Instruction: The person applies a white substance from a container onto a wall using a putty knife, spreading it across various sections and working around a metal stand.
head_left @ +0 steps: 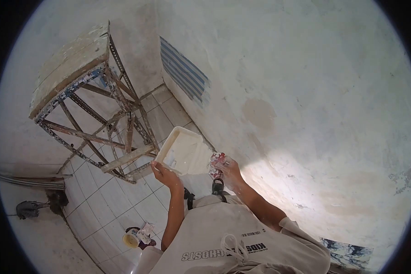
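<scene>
Along the right, filling most of the view: rough whitewashed wall (306,91), stained, with a blue-striped patch (185,73) at far left.

White tiled floor (105,205) runs below it.

Scaffold stand (86,100) sits far left on the tiles. It is a braced metal frame with a plank top, set just beside the wall, probably so its top gives reach to the upper surface.

Paint tray (183,150), white, is held between stand and wall, above the floor. It looks roughly level, likely so its contents do not run.

Hands: left hand (165,175) is closed on the tray's near-left edge, bearing its weight. Right hand (229,172) is clenched around a red-spotted wad (217,163), possibly a rag, which is touching the tray's right corner.

Small paint can (131,238) stands on the near floor, apart from the feet.
</scene>
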Motion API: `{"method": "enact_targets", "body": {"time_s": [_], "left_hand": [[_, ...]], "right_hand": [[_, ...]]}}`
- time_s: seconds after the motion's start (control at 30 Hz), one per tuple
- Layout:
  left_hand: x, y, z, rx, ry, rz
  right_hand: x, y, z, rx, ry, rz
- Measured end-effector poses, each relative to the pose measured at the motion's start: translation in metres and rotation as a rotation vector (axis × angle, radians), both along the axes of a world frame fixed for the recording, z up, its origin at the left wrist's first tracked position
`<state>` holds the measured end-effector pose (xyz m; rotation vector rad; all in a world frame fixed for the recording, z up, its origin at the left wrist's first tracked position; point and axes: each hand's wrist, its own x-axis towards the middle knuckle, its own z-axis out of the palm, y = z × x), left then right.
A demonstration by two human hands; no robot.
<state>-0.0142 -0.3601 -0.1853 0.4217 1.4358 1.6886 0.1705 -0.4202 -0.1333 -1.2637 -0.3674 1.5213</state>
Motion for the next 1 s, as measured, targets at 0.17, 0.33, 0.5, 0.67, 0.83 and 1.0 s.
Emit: {"method": "enact_targets", "body": {"time_s": [0.17, 0.33, 0.5, 0.67, 0.83, 1.0], "left_hand": [[0.012, 0.007, 0.008, -0.008, -0.041, 0.001], [0.02, 0.015, 0.006, -0.015, -0.009, 0.031], [0.024, 0.018, 0.008, 0.016, -0.016, 0.006], [0.024, 0.024, 0.016, 0.011, -0.083, 0.115], [-0.003, 0.034, 0.019, 0.054, -0.053, -0.004], [0.004, 0.031, 0.003, 0.036, 0.075, -0.132]], "right_hand": [[0.012, 0.004, 0.006, 0.02, 0.017, -0.01], [0.02, 0.006, 0.007, 0.006, -0.013, -0.011], [0.026, 0.007, 0.007, 0.012, -0.031, -0.025], [0.038, 0.001, 0.001, 0.023, -0.008, -0.063], [0.047, 0.008, 0.023, 0.237, -0.239, -0.108], [0.028, 0.03, 0.042, 0.823, -1.048, 0.008]]}}
